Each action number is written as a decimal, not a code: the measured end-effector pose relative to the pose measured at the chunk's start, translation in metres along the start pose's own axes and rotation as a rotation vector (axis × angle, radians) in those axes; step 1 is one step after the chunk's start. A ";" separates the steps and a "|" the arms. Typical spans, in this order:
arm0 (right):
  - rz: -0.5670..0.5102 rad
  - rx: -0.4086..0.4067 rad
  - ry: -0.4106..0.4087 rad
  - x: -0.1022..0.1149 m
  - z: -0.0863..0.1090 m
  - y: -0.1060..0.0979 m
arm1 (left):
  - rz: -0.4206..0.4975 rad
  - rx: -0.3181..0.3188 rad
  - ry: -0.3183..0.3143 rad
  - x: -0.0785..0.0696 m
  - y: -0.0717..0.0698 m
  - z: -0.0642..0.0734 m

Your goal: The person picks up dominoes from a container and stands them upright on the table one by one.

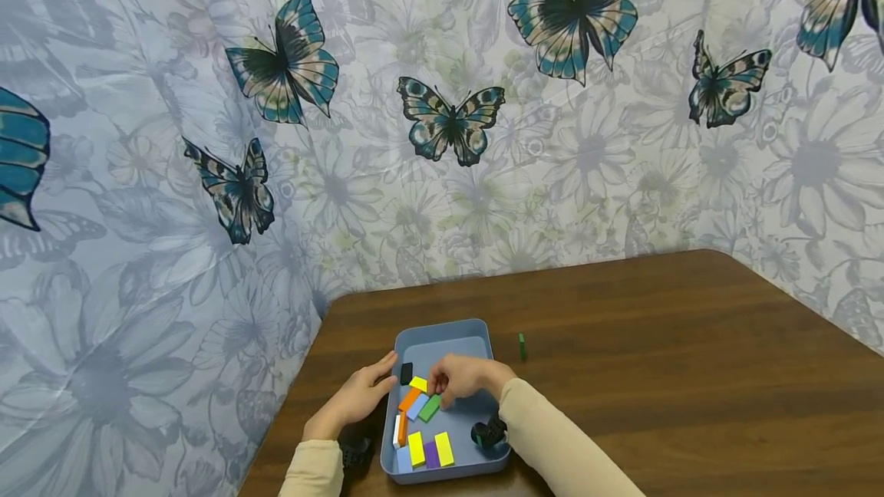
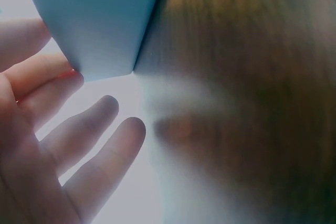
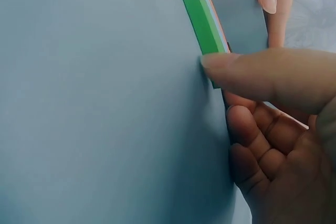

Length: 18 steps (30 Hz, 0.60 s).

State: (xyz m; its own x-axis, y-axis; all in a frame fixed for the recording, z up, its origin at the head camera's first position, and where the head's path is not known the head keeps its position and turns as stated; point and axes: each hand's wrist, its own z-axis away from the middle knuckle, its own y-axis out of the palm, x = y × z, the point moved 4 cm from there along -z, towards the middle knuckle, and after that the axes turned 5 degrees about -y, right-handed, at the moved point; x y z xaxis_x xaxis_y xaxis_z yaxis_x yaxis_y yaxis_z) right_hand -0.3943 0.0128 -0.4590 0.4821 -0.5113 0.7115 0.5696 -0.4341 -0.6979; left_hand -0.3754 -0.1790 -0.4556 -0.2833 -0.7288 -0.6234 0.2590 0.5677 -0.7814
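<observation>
A blue-grey tray [image 1: 442, 347] holds several small coloured blocks. My right hand [image 1: 459, 376] is inside it; the thumb and curled fingers pinch a green block [image 3: 203, 22] near one end. That block lies alongside a light blue block [image 1: 417, 406] and an orange block [image 1: 410, 399], forming a slanted row. Just beyond the fingers is a yellow block [image 1: 418, 383]. At the tray's left side rests my left hand [image 1: 359, 396], its fingers extended. In the left wrist view, fingertips [image 2: 73, 80] touch the tray's outer wall [image 2: 100, 24].
Along the tray's near left lie a white block [image 1: 397, 432], a purple block [image 1: 431, 455] and two yellow blocks. A black block [image 1: 406, 373] sits by the left wall. Right of the tray, another green block [image 1: 522, 347] stands on the wooden table [image 1: 656, 374]. Patterned walls border the table.
</observation>
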 end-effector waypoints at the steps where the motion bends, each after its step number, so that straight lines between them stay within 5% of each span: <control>1: 0.005 0.005 -0.001 0.000 0.000 0.000 | 0.000 0.002 0.000 0.000 0.000 0.000; 18: 0.067 0.039 0.019 0.000 -0.002 0.001 | 0.018 -0.002 0.004 -0.001 0.000 -0.001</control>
State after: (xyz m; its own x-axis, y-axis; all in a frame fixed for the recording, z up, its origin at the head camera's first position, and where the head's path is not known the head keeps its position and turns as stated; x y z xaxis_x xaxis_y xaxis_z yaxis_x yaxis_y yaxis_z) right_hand -0.3950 0.0114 -0.4602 0.5076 -0.5526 0.6611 0.5617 -0.3696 -0.7402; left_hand -0.3760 -0.1779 -0.4552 -0.2820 -0.7172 -0.6373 0.2623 0.5813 -0.7703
